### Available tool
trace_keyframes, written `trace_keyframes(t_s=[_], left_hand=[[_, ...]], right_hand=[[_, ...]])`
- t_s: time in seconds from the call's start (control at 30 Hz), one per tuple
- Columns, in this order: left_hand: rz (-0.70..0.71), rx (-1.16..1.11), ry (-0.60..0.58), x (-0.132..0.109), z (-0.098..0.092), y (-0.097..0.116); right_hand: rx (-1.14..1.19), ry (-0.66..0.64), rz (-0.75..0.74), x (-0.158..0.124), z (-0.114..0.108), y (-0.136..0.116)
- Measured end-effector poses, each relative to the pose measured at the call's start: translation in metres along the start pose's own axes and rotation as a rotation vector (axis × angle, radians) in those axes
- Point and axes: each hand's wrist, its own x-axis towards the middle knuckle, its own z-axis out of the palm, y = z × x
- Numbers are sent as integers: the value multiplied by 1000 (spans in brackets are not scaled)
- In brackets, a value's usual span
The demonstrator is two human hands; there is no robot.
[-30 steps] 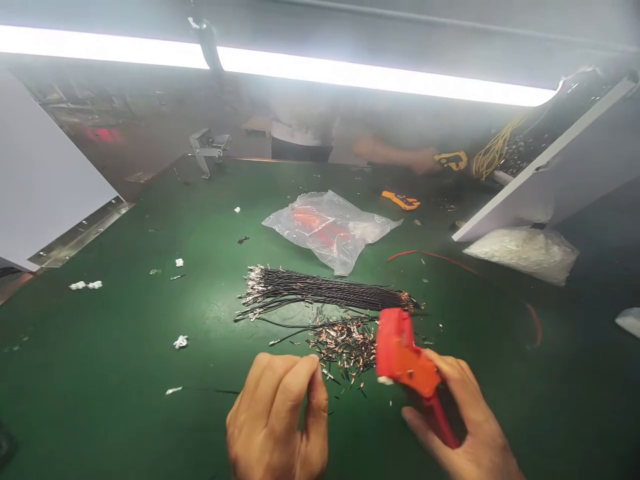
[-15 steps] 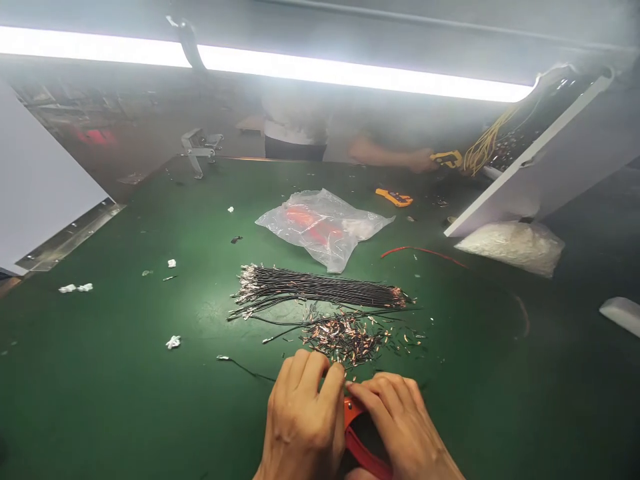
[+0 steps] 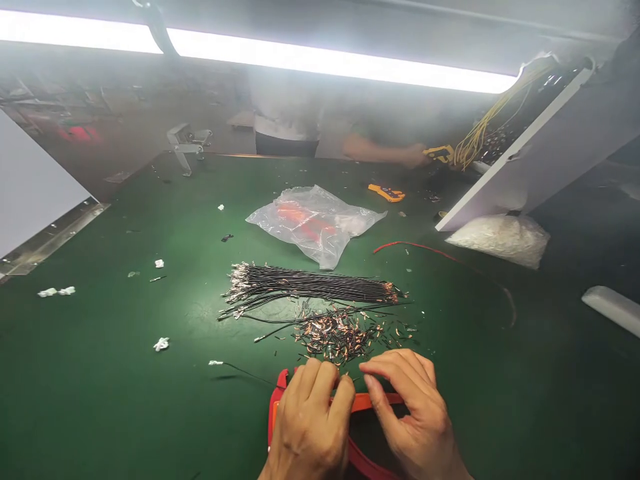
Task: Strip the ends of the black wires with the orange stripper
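Observation:
My left hand point(image 3: 315, 413) is closed, fingers curled, on a thin black wire point(image 3: 250, 375). The wire runs out leftward to a pale terminal tip, and a short end shows on the right. Beneath this hand lies a red-and-orange hand tool point(image 3: 274, 407), its jaw end at the left and its handles reaching right; much of it is covered. My right hand point(image 3: 413, 400) is open beside the wire's right end, thumb and index finger slightly apart, over the orange handle. Just beyond both hands is a pile of copper and black wire scraps point(image 3: 340, 333).
Behind the scraps lies a bundle of black wires point(image 3: 310, 283). Farther back are a clear plastic bag point(image 3: 315, 223) with red contents and a yellow-orange tool point(image 3: 387, 193). A white panel point(image 3: 530, 133) leans at right above a filled bag point(image 3: 500, 240). A person's arm point(image 3: 380, 153) is across the table.
My right hand has moved right and its fingers have parted from my left hand. The tool has turned, and its red jaw end now shows left of my left hand. The view has shifted slightly.

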Motion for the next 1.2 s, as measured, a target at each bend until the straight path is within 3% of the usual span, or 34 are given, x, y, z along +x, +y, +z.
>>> trace_keyframes(t_s=[0.37,0.73,1.2], left_hand=[[-11,60,-63,-3,2,3],[-109,125,-61,-5,6,14],[-79,213,-26,3,4,25]], right_hand=[[-136,-64,-7,-4,10,1],[-202,23,-23,-5,21,4],[-265,61,9,-2,22,4]])
